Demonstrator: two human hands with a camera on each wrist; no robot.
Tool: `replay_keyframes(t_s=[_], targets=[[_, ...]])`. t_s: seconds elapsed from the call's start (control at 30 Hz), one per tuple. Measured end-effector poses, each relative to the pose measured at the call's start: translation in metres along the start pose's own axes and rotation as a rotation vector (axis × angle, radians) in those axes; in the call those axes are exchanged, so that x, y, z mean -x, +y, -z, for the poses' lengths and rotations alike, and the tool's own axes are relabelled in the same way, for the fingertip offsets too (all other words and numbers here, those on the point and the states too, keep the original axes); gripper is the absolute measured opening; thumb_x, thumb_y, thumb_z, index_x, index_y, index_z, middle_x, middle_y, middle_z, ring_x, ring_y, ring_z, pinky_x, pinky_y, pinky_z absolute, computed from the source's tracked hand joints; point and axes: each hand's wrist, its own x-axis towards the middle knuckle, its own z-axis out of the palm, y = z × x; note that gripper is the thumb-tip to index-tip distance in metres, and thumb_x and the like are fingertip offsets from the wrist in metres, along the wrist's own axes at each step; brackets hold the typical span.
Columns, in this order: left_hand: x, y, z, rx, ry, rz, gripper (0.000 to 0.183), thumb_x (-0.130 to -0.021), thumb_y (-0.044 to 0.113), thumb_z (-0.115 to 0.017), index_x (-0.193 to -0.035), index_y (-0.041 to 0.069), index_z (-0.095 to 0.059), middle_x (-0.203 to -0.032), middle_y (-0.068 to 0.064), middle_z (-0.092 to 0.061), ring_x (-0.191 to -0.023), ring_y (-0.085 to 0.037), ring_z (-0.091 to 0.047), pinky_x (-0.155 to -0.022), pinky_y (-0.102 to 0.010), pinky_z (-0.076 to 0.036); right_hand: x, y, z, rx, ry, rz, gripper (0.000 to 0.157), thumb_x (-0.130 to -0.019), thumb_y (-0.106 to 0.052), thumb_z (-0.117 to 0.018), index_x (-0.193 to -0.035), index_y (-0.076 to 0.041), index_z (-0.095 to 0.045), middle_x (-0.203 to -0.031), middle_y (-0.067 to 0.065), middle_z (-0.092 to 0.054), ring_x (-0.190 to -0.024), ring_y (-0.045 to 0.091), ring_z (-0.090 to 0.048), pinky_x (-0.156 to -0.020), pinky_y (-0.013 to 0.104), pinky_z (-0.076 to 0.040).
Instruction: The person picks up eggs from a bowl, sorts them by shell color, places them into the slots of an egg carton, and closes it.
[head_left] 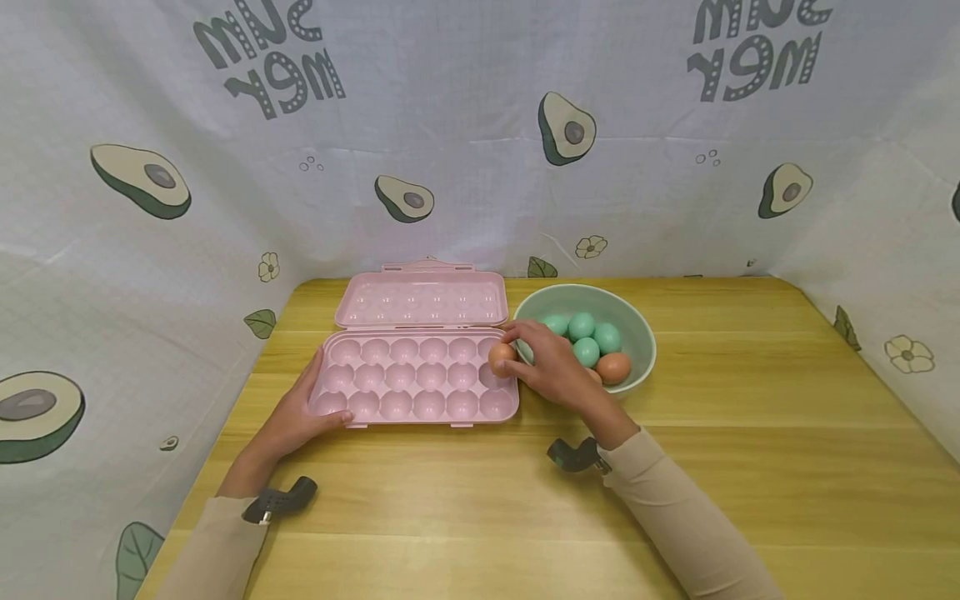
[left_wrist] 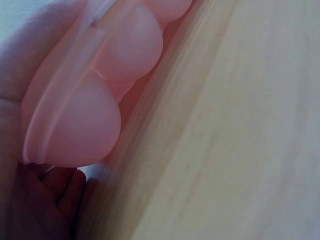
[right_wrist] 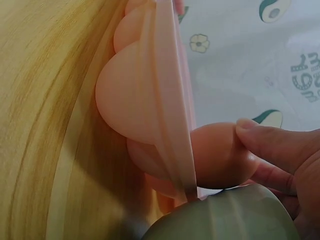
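A pink egg carton (head_left: pixel 416 377) lies with its lid (head_left: pixel 423 298) folded back, its rows of cups bare. My left hand (head_left: pixel 298 410) holds the carton's left end, thumb over the front corner and fingers along the side; the left wrist view shows the rounded cup undersides (left_wrist: pixel 85 120) close to it. Over the right end of the carton, my right hand (head_left: pixel 551 362) pinches a brown egg (head_left: pixel 501 358) between thumb and fingers. In the right wrist view that egg (right_wrist: pixel 222 155) is partly behind the carton's rim.
A pale green bowl (head_left: pixel 642 354) stands right of the carton, under my right hand. Inside are several green eggs (head_left: pixel 581 326) and brown eggs (head_left: pixel 613 367). The wooden table (head_left: pixel 750 400) meets a hanging avocado-print cloth (head_left: pixel 480 167) at its back and sides.
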Motion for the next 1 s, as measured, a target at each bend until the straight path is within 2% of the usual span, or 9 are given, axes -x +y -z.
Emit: replay_keyframes(t_s=[0.47,0.77,1.0], targets=[[0.0002,0.0008,0.0000,-0.023,0.002,0.017,0.119,-0.072,0.028,-0.083,-0.156,0.016,-0.001,-0.160,-0.018,-0.008,-0.143,-0.043,-0.013,-0.110,-0.064,-0.015,-0.0017,0.0003,-0.0015,0.038,-0.015,0.007,0.032,-0.084,-0.021,-0.076,-0.108,-0.002,-0.066,-0.129,0.015,-0.059,-0.124,0.028,-0.050,-0.101,0.045,-0.041],[-0.0007,-0.0012,0.0003,-0.023,0.000,0.012,0.119,-0.072,0.028,-0.084,-0.156,0.015,-0.001,-0.160,-0.017,-0.008,-0.143,-0.042,-0.012,-0.110,-0.064,-0.015,-0.0028,-0.0021,-0.0025,0.101,-0.037,0.002,0.031,-0.079,-0.025,-0.080,-0.101,-0.005,-0.069,-0.130,0.014,-0.058,-0.125,0.028,-0.048,-0.096,0.050,-0.042],[-0.0005,-0.0015,0.0000,-0.023,0.000,0.011,0.119,-0.072,0.027,-0.084,-0.156,0.016,-0.001,-0.160,-0.017,-0.007,-0.144,-0.042,-0.012,-0.110,-0.063,-0.015,0.0001,-0.0009,-0.0064,0.146,0.019,0.087,0.015,-0.079,-0.018,-0.080,-0.084,-0.009,-0.069,-0.124,0.016,-0.058,-0.120,0.030,-0.051,-0.089,0.047,-0.044]])
